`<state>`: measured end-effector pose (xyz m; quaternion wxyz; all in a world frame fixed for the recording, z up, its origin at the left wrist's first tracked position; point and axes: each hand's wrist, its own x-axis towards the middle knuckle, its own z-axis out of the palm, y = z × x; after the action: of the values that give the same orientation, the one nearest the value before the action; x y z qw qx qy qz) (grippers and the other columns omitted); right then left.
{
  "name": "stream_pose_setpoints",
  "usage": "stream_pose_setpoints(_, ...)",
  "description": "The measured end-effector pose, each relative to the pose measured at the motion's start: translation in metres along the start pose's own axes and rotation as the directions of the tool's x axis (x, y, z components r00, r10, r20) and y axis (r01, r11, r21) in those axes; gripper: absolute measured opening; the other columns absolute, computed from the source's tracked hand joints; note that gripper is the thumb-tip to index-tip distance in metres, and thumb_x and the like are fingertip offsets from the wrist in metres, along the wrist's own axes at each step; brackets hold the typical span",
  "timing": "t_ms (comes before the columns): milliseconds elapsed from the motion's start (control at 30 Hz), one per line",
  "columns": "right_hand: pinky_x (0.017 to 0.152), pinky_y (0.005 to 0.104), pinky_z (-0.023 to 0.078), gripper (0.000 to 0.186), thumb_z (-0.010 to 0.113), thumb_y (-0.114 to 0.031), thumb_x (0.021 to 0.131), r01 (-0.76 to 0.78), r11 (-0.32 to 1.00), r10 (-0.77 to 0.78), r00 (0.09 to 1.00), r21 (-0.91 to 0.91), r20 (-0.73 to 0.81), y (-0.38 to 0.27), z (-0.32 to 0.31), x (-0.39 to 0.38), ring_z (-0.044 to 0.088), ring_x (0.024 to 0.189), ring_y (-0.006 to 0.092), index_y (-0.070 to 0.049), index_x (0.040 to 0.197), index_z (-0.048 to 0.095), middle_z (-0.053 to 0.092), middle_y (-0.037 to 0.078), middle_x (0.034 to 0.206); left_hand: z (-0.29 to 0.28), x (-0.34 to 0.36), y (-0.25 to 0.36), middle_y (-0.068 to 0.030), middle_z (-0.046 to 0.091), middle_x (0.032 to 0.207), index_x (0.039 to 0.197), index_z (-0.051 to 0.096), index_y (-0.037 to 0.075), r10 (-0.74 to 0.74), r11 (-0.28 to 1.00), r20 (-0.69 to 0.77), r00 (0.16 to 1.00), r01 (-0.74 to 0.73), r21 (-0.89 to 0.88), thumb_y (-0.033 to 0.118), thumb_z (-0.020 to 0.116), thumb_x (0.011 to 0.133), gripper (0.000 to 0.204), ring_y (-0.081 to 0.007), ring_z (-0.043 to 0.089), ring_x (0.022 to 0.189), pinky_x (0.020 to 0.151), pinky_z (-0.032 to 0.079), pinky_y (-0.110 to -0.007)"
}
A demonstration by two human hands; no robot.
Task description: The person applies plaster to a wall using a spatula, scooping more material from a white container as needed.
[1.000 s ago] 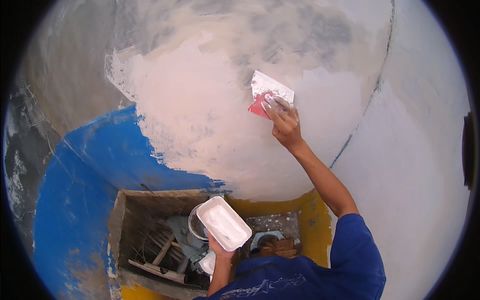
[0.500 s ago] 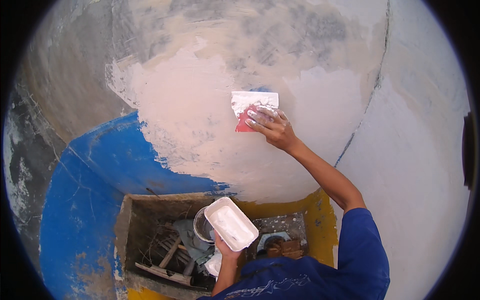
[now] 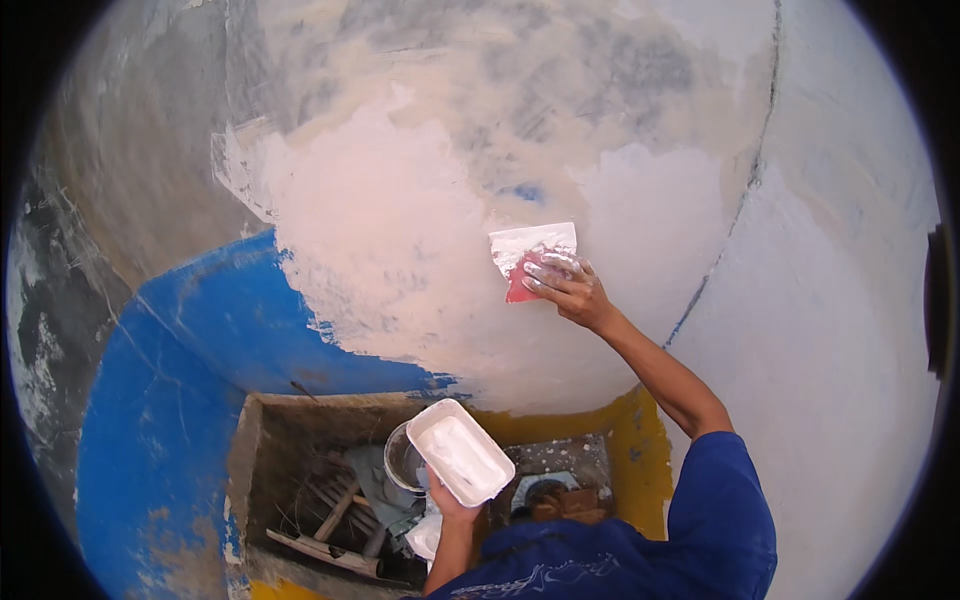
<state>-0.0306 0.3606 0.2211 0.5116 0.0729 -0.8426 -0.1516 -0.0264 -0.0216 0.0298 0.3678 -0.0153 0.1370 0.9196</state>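
My right hand (image 3: 568, 292) grips a red flat scraper (image 3: 532, 240) thickly coated with white filler along its broad upper edge, against the middle of the pale, patchy wall (image 3: 380, 220). A small blue mark (image 3: 528, 191) shows through just above the blade. Low in the view, my left hand (image 3: 450, 500) holds up a white rectangular tray (image 3: 460, 450) containing white paste. Beside and partly behind the tray stands a round bucket (image 3: 400, 465).
Below the wall, a concrete-walled recess (image 3: 250, 455) contains sticks (image 3: 340, 510) and a grey-green cloth (image 3: 370, 475). To its right, a yellow-painted ledge (image 3: 640, 450) surrounds a speckled slab with brown pieces (image 3: 575, 495). Blue paint (image 3: 170, 400) covers the lower left; a long crack (image 3: 735, 220) runs down the right.
My right hand and scraper have moved down the wall, the blade turning from tilted toward more level. The blue mark has been uncovered above it. The tray has shifted slightly right.
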Motion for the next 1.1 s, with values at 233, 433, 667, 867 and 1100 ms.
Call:
stream_pose_setpoints(233,0.094,0.0376,0.050,0.050,0.067,0.005,0.076,0.095,0.995,-0.088,0.975,0.028,-0.204,0.018,-0.071,0.117,0.060,0.120,0.0190,-0.027,0.115,0.073,0.069,-0.005,0.124,0.019,-0.004,0.002,-0.0094,0.052,0.144,0.149,0.040,0.015,0.012,1.000,-0.038,0.999,-0.012,0.006,0.055,0.040,0.102,0.062,-0.0339,0.055,0.128,0.107,0.045,-0.055)
stream_pose_setpoints(433,0.093,0.0387,0.052,0.052,0.065,0.004,0.077,0.081,0.996,-0.080,0.996,0.021,-0.050,0.014,-0.049,0.116,0.061,0.119,0.0200,-0.024,0.120,0.070,0.070,-0.004,0.118,0.006,0.003,-0.004,-0.0091,0.042,0.155,0.155,0.033,0.016,-0.017,1.000,0.019,1.000,0.017,-0.004,0.059,0.038,0.100,0.070,-0.0369,0.045,0.138,0.114,0.035,-0.058)
stream_pose_setpoints(667,0.098,0.0387,0.052,0.045,0.066,0.002,0.079,0.107,0.976,-0.119,0.992,0.188,0.051,-0.003,-0.037,0.039,0.060,0.120,0.0201,-0.025,0.114,0.073,0.069,-0.005,0.122,0.004,-0.003,-0.006,-0.0091,0.041,0.155,0.155,0.032,0.016,0.018,1.000,0.044,0.999,-0.019,0.017,0.059,0.039,0.099,0.071,-0.0370,0.045,0.138,0.114,0.035,-0.058)
stream_pose_setpoints(867,0.085,0.0359,0.049,0.050,0.065,0.006,0.075,0.073,0.997,-0.069,0.988,0.025,-0.139,0.030,-0.044,0.085,0.061,0.116,0.0203,-0.024,0.114,0.075,0.072,-0.005,0.117,0.004,-0.005,-0.006,-0.0091,0.042,0.155,0.155,0.031,0.017,-0.012,1.000,0.016,1.000,0.012,-0.006,0.060,0.040,0.099,0.072,-0.0372,0.046,0.137,0.114,0.036,-0.058)
stream_pose_setpoints(1100,0.089,0.0359,0.048,0.049,0.067,0.003,0.075,0.046,0.982,-0.059,0.996,0.184,0.062,-0.008,-0.024,0.002,0.063,0.114,0.0199,-0.023,0.116,0.074,0.071,-0.006,0.119,0.001,-0.005,-0.007,-0.0094,0.043,0.154,0.155,0.033,0.016,0.016,1.000,0.027,1.000,-0.017,0.017,0.059,0.039,0.100,0.070,-0.0369,0.046,0.137,0.113,0.037,-0.057)
